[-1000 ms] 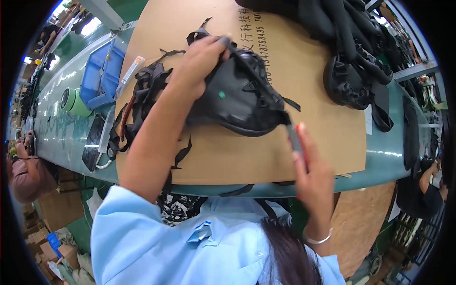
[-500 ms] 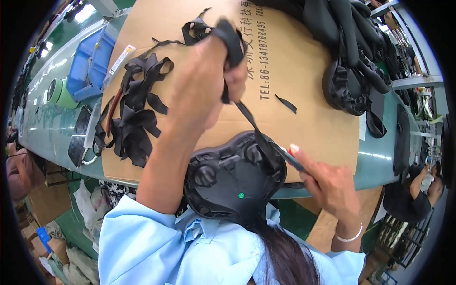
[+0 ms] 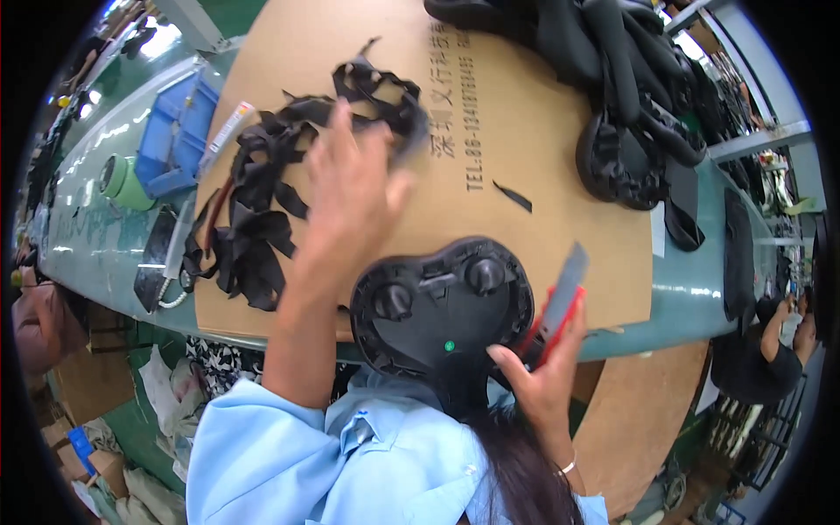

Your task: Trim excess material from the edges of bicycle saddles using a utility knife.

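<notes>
My left hand (image 3: 359,175), somewhat blurred, has its fingers spread over the cardboard beside a heap of black fabric strips (image 3: 262,166). A blurred black strip (image 3: 411,131) lies or falls just past its fingers; I cannot tell which. In my right hand (image 3: 551,376) is a red utility knife (image 3: 558,306), gripped with its grey blade out and pointing up and away. Between my arms a black moulded bicycle saddle (image 3: 437,324) rests underside up against my body at the table's near edge. Two round black knobs and a green dot show on its underside.
A printed cardboard sheet (image 3: 577,254) covers much of the green table (image 3: 700,306). Padded black saddles (image 3: 617,166) pile up at the far right, and a small black scrap (image 3: 514,196) lies mid-sheet. Left stand a blue bin (image 3: 179,131) and a green roll (image 3: 122,182).
My left hand has let go of the black strip pulled from the saddle and moved left and nearer. My right hand, holding the knife, has come down beside the saddle, blade turned up.
</notes>
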A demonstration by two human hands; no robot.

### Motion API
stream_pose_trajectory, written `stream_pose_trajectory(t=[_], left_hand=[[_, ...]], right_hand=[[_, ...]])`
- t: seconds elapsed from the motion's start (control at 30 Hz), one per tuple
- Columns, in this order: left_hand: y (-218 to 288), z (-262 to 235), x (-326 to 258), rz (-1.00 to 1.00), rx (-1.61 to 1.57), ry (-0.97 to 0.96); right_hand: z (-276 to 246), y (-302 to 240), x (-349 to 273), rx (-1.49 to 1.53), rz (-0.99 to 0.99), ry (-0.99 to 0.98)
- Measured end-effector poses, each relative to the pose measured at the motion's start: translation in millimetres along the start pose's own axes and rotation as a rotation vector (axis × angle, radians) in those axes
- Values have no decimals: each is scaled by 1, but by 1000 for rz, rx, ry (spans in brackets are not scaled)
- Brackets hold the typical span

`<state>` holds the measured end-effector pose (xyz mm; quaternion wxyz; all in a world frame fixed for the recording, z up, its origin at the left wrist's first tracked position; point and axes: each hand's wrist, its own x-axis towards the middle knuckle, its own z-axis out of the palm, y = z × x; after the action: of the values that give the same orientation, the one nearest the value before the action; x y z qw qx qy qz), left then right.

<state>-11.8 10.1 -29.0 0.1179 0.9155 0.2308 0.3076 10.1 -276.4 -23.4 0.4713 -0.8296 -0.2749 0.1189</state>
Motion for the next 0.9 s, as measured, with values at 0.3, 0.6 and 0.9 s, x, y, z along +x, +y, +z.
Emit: stream_pose_trajectory(t=[0.3, 0.6, 0.9], left_hand=[[-43, -10, 47, -472, -980, -822], [-141, 88, 230, -928, -1377, 63], [-38, 166, 279, -799, -1319, -107]], right_hand=[[-35, -29, 99, 382, -37, 378], [-34, 18, 73, 382, 105, 496], [-4, 38, 70, 529, 304, 337]])
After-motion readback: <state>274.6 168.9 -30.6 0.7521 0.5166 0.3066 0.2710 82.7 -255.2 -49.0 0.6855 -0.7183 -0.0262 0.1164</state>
